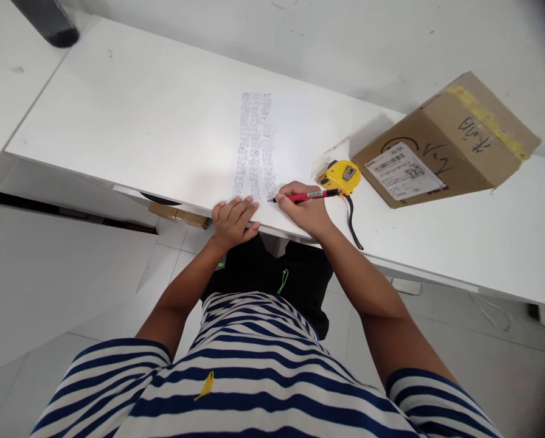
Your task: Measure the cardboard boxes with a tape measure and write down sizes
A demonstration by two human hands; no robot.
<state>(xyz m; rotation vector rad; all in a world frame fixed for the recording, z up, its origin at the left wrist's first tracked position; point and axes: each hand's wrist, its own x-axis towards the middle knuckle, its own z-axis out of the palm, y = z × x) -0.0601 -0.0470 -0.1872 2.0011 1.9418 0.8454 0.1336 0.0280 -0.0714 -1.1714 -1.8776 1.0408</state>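
Note:
My right hand (305, 210) grips a red pen (306, 196) with a black end, its tip down at the foot of the right-hand column of writing. Dense small handwriting (254, 146) runs in three narrow columns on a white surface; I cannot make out whether that is a sheet of paper or the desk itself. My left hand (234, 220) lies at the desk's near edge, fingers spread flat just below the left columns and thumb pointing right. A yellow tape measure (342, 176) with a black strap sits just beyond my right hand.
A cardboard box (446, 140) with a shipping label and black handwriting stands on the white desk (126, 109), right of the tape measure. The wall rises behind. A dark rounded object (56, 27) juts in at the upper left. Below the desk edge lies brown cardboard (176, 216).

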